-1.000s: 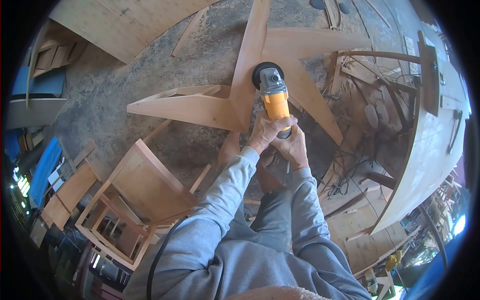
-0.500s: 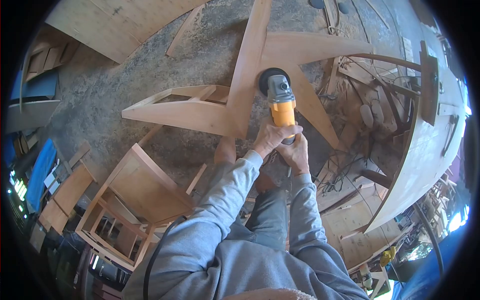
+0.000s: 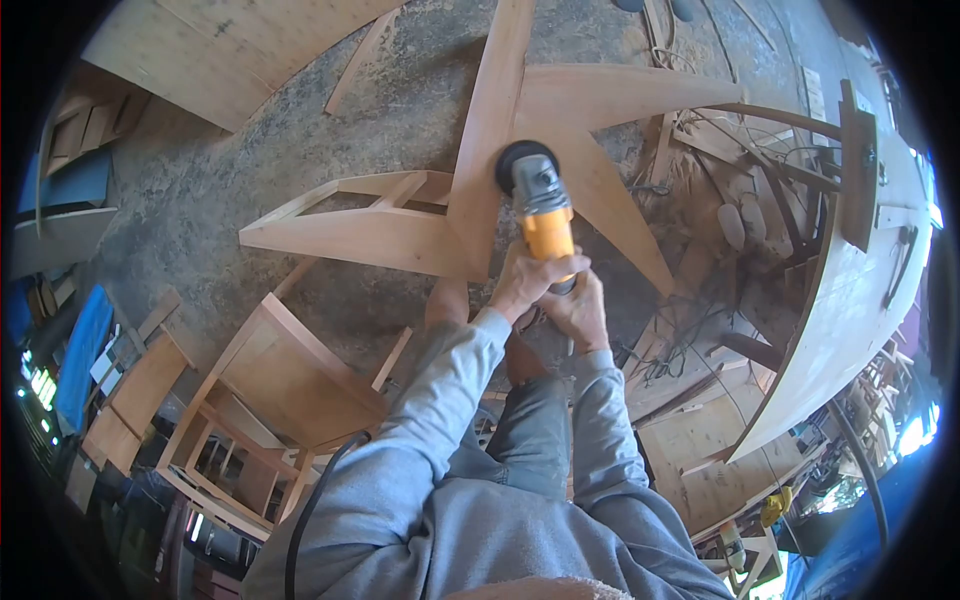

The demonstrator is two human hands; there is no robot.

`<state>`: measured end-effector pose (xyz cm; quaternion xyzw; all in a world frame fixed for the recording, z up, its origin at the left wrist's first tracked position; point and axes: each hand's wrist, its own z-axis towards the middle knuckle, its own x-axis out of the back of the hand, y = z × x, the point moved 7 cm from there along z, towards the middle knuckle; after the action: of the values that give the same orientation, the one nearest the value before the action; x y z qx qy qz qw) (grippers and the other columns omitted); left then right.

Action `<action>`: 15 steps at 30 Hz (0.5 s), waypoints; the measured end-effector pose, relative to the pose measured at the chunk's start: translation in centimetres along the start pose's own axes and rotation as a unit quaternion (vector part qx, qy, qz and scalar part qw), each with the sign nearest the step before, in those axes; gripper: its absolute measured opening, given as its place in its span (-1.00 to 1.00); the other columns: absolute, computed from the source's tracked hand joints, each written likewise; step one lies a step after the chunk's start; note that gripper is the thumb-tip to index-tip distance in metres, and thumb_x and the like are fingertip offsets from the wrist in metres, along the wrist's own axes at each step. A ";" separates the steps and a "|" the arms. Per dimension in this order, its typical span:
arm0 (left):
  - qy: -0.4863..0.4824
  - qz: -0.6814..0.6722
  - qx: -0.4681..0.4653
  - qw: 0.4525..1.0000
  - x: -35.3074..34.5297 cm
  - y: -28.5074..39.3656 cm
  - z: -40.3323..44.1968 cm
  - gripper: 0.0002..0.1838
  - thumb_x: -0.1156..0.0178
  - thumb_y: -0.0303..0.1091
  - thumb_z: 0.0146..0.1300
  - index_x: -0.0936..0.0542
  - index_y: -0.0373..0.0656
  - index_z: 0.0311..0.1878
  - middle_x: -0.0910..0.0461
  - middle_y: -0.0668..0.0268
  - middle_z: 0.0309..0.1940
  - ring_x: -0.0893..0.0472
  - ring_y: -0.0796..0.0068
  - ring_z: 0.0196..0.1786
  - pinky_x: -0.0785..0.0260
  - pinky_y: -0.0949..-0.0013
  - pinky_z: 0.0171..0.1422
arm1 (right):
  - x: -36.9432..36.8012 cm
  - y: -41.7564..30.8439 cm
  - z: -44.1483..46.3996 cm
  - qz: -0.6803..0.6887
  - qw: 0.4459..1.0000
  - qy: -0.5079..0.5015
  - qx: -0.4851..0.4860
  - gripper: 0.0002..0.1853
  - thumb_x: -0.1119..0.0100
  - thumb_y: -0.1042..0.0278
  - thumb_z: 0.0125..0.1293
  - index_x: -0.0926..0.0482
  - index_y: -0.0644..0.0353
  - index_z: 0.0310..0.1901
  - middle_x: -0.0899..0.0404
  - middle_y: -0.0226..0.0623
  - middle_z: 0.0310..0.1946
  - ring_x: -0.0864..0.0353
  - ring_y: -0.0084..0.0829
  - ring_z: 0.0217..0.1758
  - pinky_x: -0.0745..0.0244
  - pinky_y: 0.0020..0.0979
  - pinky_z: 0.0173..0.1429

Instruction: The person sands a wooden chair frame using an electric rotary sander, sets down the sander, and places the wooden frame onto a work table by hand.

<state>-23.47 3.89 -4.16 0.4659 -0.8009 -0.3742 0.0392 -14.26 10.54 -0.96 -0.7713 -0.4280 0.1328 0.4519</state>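
Both hands are wrapped round a yellow and grey angle grinder (image 3: 548,222) with a round black disc (image 3: 520,166) at its far end. My left hand (image 3: 527,282) grips the yellow body from the left. Behind it, my right hand (image 3: 580,308) closes on the rear end of the grinder. The disc lies over the edge of a wooden piece made of joined boards, near its long board (image 3: 487,140); whether it touches the wood I cannot tell. A curved board (image 3: 625,90) and a tapered board (image 3: 615,205) spread to the right, and a slatted side frame (image 3: 350,235) extends left.
A wooden cabinet-like frame (image 3: 290,380) stands at lower left. A large pale panel (image 3: 820,330) rises on the right beside cables and wood scraps (image 3: 690,350). A loose strip (image 3: 360,62) lies on the concrete floor (image 3: 270,150). A black cord (image 3: 310,510) runs along my left arm.
The grinder has swung a little to the left, its disc end moving most, and now slants more. Both hands have moved slightly left with it, still holding on.
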 end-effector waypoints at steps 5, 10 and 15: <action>-0.004 -0.030 -0.021 0.999 0.7 2.3 2.1 -0.52 -0.65 -0.14 0.09 -0.71 -0.19 -0.01 -0.77 0.30 -0.17 -0.77 0.47 -0.19 -0.66 0.33 -0.07 | -1.1 0.4 2.6 0.079 0.997 -0.004 0.026 -0.41 -0.62 0.26 0.12 -0.63 0.38 0.14 -0.81 -0.21 -0.09 -0.75 -0.50 -0.03 -0.66 -0.33 0.12; -0.040 0.056 -0.010 0.998 -1.9 3.9 5.0 -0.56 -0.64 -0.20 0.07 -0.76 -0.23 -0.06 -0.80 0.30 -0.18 -0.79 0.46 -0.18 -0.66 0.33 -0.02 | 2.1 -2.5 4.8 -0.064 0.997 0.026 -0.034 -0.40 -0.64 0.24 0.09 -0.66 0.39 0.11 -0.81 -0.20 -0.10 -0.78 -0.48 -0.02 -0.67 -0.31 0.10; -0.006 -0.050 -0.006 0.999 0.6 4.0 3.6 -0.59 -0.66 -0.28 0.03 -0.77 -0.26 -0.08 -0.80 0.27 -0.20 -0.79 0.44 -0.20 -0.68 0.34 -0.01 | -0.6 -3.4 4.5 -0.100 0.994 -0.025 -0.028 -0.37 -0.62 0.28 0.08 -0.63 0.41 0.15 -0.79 -0.20 -0.05 -0.77 -0.45 0.02 -0.66 -0.34 0.12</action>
<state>-28.23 6.61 -4.39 0.5028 -0.7746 -0.3832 0.0187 -19.11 13.50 -0.76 -0.7331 -0.5181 0.0943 0.4305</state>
